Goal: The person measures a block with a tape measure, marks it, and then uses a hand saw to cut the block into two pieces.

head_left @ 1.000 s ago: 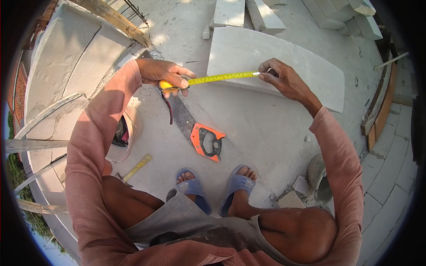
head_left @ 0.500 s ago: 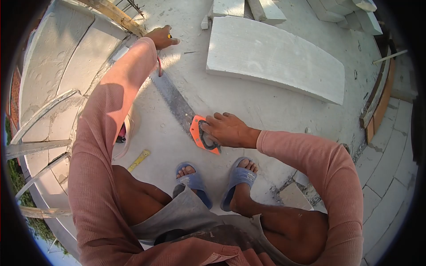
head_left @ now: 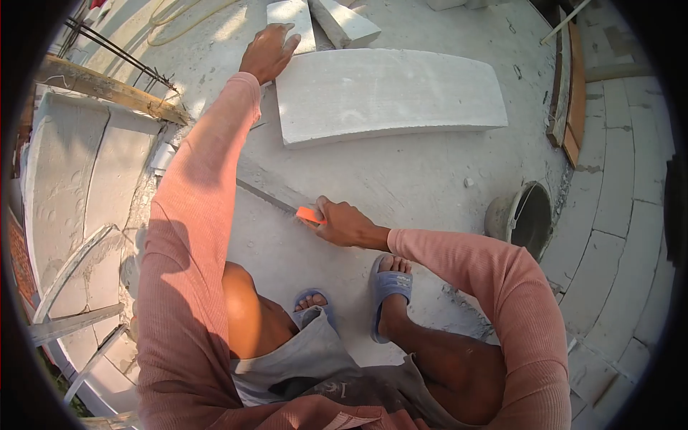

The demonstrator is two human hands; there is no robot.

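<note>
My right hand (head_left: 344, 223) is wrapped round the orange handle (head_left: 311, 215) of a handsaw. Its grey blade (head_left: 266, 195) is seen nearly edge-on, close over the concrete floor, with the far end hidden behind my left sleeve. My left hand (head_left: 268, 54) reaches forward with thumb and fingers apart. Its fingertips are at the left edge of a small white block (head_left: 295, 23), beside the near-left corner of a large white block (head_left: 390, 93). The large block lies flat and has a cut face toward me.
Another white block (head_left: 345, 24) leans behind the large one. On the right stands a bucket (head_left: 519, 215), with wooden boards (head_left: 570, 93) beyond it. At left are a block wall (head_left: 64, 161), a timber beam (head_left: 107, 87) and steel bars (head_left: 118, 51). My sandalled feet are below the saw.
My left hand has moved from the floor by the timber to the small block; the small yellow-and-black thing at its fingers no longer shows. The saw has turned onto its edge. My view has shifted right.
</note>
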